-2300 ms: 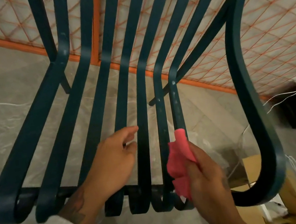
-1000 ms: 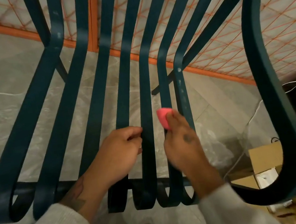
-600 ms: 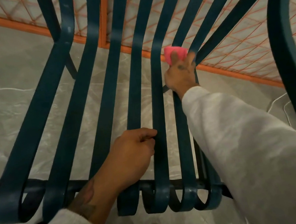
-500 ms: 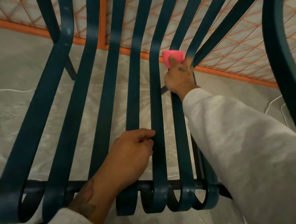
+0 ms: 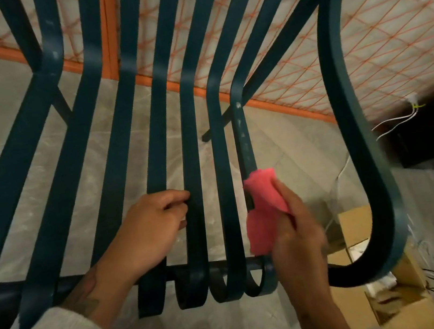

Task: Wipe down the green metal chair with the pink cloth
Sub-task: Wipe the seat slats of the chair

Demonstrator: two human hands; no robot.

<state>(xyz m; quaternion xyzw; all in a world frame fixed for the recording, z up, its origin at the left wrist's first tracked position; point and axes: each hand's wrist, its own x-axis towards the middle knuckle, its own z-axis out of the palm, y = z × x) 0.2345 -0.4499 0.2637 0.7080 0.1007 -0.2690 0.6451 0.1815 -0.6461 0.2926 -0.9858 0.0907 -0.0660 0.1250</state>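
The left hand [image 5: 151, 230] curls its fingers around a slat of the dark green metal slatted chair [image 5: 192, 145]; the right hand [image 5: 298, 232] grips the bunched pink cloth [image 5: 264, 208] against the rightmost slat.

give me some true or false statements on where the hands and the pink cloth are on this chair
1. The right hand holds the pink cloth against a slat of the green chair. True.
2. The left hand hangs free of the chair. False: it grips another slat nearer the middle of the seat.
3. The cloth lies on the floor. False: it is in the right hand, up on the seat.
4. A cardboard box sits on the floor past the chair's right side. True.
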